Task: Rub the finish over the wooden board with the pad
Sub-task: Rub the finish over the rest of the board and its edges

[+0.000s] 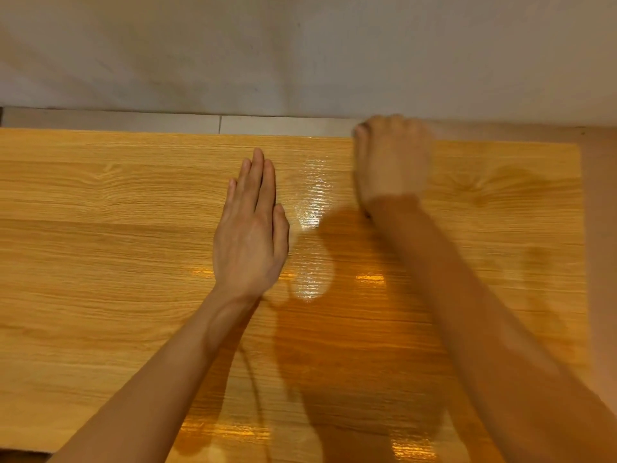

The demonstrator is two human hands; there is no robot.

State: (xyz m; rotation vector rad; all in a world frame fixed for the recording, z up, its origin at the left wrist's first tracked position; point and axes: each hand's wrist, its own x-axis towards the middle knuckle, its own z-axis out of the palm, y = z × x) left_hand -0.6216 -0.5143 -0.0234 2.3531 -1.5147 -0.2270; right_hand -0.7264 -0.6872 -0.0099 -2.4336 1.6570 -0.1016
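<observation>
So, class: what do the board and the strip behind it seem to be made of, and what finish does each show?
Board: wood or a wood-look laminate, with straight printed-looking grain; glossy wet sheen on the darker right part, duller on the left. Strip: probably pale tile or stone, given its smooth matt face and one thin joint line.

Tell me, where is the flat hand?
In the head view, the left hand lies flat on the middle of the wooden board, beside a shiny wet patch.
</observation>
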